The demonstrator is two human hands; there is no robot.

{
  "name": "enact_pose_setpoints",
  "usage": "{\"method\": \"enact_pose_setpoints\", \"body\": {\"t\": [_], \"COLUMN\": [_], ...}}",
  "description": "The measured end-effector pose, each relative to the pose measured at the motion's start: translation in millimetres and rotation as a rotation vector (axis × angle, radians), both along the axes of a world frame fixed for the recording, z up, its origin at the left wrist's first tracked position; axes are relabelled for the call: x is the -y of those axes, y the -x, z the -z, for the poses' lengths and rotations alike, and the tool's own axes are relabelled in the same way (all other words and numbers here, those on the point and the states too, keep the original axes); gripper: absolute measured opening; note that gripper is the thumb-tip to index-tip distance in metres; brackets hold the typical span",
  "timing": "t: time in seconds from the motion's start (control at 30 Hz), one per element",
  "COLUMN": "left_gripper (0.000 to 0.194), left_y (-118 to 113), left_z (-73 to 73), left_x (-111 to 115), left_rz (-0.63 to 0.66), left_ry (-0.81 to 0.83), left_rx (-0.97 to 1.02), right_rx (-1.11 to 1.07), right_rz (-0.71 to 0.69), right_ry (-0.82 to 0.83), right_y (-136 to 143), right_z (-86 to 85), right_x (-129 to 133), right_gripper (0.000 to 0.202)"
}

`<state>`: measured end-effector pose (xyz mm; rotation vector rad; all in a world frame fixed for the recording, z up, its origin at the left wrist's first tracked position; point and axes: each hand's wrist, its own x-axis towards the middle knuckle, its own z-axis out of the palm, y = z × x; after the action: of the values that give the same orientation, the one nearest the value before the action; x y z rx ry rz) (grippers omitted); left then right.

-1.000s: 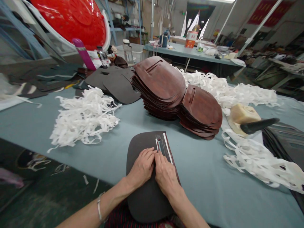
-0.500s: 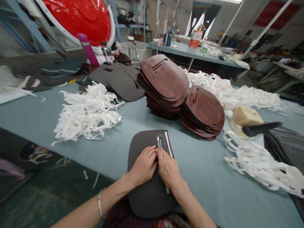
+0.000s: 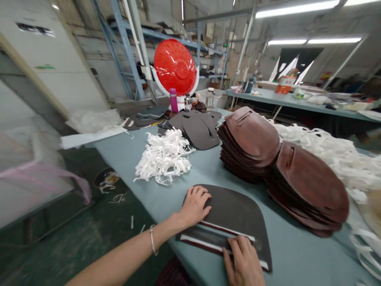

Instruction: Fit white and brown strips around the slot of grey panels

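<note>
- Two stacks of brown leather pieces (image 3: 253, 143) lean near the dark panel (image 3: 235, 210); a careless sweep of an arm could, I judge, topple them.
- The dark panel lies flat at the table's (image 3: 127, 151) near edge, overhanging slightly; it could slide off if pressure eases.
- The left hand (image 3: 195, 204) presses flat, fingers spread, gripping nothing.
- The right hand (image 3: 242, 264) pins the white strips (image 3: 214, 230); it is cut off below, so its grip is unclear.

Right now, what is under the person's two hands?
A flat dark grey panel on the blue-grey table. The left hand presses its far end; the right hand lies on white and maroon strips. What the palms cover is hidden.
</note>
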<state>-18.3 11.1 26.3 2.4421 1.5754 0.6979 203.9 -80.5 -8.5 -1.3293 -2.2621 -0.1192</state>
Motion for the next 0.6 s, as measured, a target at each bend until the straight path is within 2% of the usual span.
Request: {"method": "enact_pose_setpoints", "body": {"t": [0.1, 0.2, 0.4, 0.5, 0.6], "left_gripper": [0.022, 0.019, 0.024, 0.027, 0.029], "left_y": [3, 20, 82, 100, 103], "left_z": [-0.1, -7.2, -29.7, -33.3, -32.0], "left_x": [-7, -14, -43, -55, -65], "left_rz": [0.032, -0.076, -0.438, -0.504, -0.518], "left_ry": [-0.019, -0.108, -0.318, -0.345, -0.368], "left_rx": [0.075, 0.146, 0.191, 0.186, 0.166], "right_rx": [-0.042, -0.149, -0.465, -0.599, -0.686], "right_rz": [-0.033, -0.04, -0.101, -0.075, 0.011], "right_ry": [0.017, 0.109, 0.419, 0.501, 0.521], "right_y": [10, 29, 110, 153, 190], "right_z": [-1.1, -14.0, -50.7, -55.7, -53.3], "right_x": [-18, -54, -157, -212, -260], "right_gripper": [0.018, 0.017, 0.02, 0.022, 0.031]}}
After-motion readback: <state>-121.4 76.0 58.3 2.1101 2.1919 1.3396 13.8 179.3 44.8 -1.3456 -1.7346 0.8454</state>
